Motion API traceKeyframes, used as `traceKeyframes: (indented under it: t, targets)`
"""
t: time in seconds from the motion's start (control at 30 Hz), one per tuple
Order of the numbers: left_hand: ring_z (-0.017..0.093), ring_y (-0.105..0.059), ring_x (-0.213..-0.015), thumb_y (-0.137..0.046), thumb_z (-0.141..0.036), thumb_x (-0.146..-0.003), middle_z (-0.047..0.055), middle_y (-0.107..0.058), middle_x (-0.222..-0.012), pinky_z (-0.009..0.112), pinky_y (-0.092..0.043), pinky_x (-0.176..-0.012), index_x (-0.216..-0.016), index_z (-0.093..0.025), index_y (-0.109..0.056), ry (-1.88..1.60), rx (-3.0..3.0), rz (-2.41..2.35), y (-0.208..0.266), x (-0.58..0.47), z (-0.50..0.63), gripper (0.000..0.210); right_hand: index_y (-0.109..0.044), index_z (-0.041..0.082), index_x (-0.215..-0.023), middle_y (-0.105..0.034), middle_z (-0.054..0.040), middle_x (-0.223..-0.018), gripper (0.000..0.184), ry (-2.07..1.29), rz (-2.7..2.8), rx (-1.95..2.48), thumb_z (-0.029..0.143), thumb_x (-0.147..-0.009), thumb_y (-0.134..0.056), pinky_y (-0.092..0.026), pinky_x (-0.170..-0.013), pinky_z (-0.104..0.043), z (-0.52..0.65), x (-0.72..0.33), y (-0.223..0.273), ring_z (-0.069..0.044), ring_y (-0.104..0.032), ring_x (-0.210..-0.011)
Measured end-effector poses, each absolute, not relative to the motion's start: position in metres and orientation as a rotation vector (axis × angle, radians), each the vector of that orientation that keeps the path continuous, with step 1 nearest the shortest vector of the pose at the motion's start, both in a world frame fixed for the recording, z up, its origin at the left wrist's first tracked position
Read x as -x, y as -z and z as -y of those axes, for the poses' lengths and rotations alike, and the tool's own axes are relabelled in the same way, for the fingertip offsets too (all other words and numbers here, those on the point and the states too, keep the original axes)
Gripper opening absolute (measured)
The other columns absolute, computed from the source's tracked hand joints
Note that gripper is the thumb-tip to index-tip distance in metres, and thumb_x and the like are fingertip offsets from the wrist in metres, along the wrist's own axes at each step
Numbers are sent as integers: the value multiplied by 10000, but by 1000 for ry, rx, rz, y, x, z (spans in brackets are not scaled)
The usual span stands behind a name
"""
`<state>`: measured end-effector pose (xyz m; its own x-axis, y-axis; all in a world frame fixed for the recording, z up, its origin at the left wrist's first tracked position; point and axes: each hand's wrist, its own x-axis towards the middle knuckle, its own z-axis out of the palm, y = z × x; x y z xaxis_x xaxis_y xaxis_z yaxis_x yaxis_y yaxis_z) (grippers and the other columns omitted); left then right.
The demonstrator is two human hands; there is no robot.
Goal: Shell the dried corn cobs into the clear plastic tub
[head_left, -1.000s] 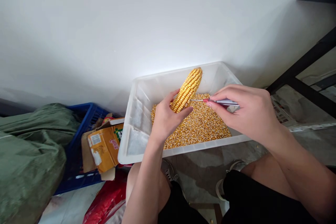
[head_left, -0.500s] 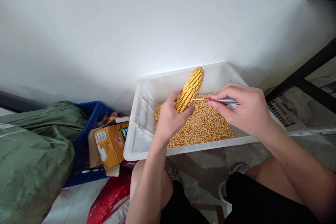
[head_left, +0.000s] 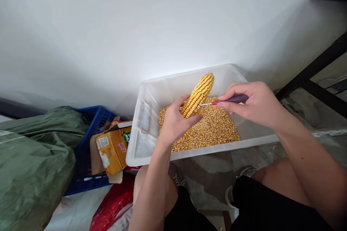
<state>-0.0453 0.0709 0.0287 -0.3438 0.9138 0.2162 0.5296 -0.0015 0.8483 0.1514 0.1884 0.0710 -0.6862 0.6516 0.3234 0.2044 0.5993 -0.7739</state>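
My left hand (head_left: 177,121) is closed around the lower end of a yellow corn cob (head_left: 199,94), which tilts up and to the right. Between the fingers of my right hand (head_left: 251,103) is a screwdriver (head_left: 233,99) with a dark handle and a red collar. Its thin metal shaft points left, and the tip meets the cob's right side near the lower end. Both hands are above a translucent white plastic bin (head_left: 206,154). Loose corn kernels (head_left: 208,130) cover much of the bin's bottom. The tip's exact contact with the kernels is too small to make out.
On the left, a blue plastic crate (head_left: 81,184) holds an orange cardboard box (head_left: 114,151) and a green cloth sack (head_left: 35,166). A red bag (head_left: 114,202) lies on the floor. A black metal frame (head_left: 311,72) stands at the right. The white wall (head_left: 162,18) rises behind the bin.
The cob leans a little farther to the right, with its top end slightly lower. My right hand has turned the screwdriver, and its shaft now tilts slightly; the tip stays at the cob.
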Motion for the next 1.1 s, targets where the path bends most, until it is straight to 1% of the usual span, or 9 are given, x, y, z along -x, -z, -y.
traceKeyframes:
  t: [0.13,0.23,0.37,0.47,0.57,0.73,0.87,0.97,1.1]
  targets:
    - [245,-619,-1065,-765,-336,-716,72,-677,-1206,418,-505,-936,-1324,-229,-583,-1275,-1458,-1830,-30,46,-71,645,-733,216,-799,-709,-14,-702,170,-1185,2156,748,377,-757,-765,-488,-522,-318,-200,-155,-70,-160,-624,-579]
    - [245,-624,-1058,-761,-328,-718,72,-680,-1188,417,-513,-921,-1320,-233,-588,-1262,-1444,-1793,-31,46,-70,634,-733,223,-818,-706,-12,-700,171,-1123,2173,757,380,-761,-765,-483,-520,-322,-199,-158,-73,-166,-625,-584]
    - [251,-632,-1052,-746,-330,-729,75,-680,-1188,417,-523,-904,-1346,-235,-569,-1285,-1452,-1829,-31,44,-71,649,-721,245,-838,-727,-33,-849,63,-549,2301,648,301,-844,-695,-510,-647,-351,-164,-160,-77,-192,-661,-724]
    - [249,-636,-1044,-742,-314,-725,67,-682,-1198,414,-525,-907,-1343,-239,-573,-1293,-1499,-1877,-30,43,-72,645,-706,224,-828,-698,-71,-833,129,-140,2405,615,199,-896,-600,-470,-596,-353,-129,-155,-74,-199,-637,-692]
    - [245,-641,-1036,-738,-292,-722,58,-686,-1201,409,-521,-921,-1324,-236,-590,-1300,-1528,-1915,-31,44,-73,622,-694,198,-800,-669,-87,-782,171,-40,2456,611,167,-906,-563,-441,-543,-344,-118,-149,-70,-192,-614,-645]
    - [247,-630,-1079,-737,-330,-744,68,-673,-1245,423,-504,-963,-1337,-224,-586,-1302,-1506,-1866,-31,45,-71,621,-715,228,-817,-714,-34,-844,76,-596,2355,622,272,-860,-669,-518,-649,-334,-161,-151,-72,-182,-659,-731]
    - [252,-630,-1084,-742,-385,-753,74,-676,-1245,444,-496,-976,-1322,-232,-601,-1294,-1478,-1838,-30,44,-72,607,-734,237,-782,-731,-17,-828,119,-1036,2228,666,355,-792,-736,-551,-684,-334,-191,-156,-71,-184,-679,-765]
    - [254,-635,-1086,-739,-391,-762,75,-681,-1238,438,-505,-963,-1332,-234,-595,-1274,-1450,-1810,-30,44,-72,609,-735,226,-761,-728,-18,-793,133,-1173,2147,677,349,-739,-779,-533,-608,-306,-202,-156,-66,-163,-662,-691]
    - [257,-639,-1086,-733,-428,-772,65,-685,-1242,433,-510,-954,-1332,-246,-596,-1209,-1435,-1781,-33,43,-71,604,-715,218,-726,-655,18,-627,160,-1308,2140,703,355,-706,-795,-437,-450,-254,-213,-154,-59,-101,-542,-494]
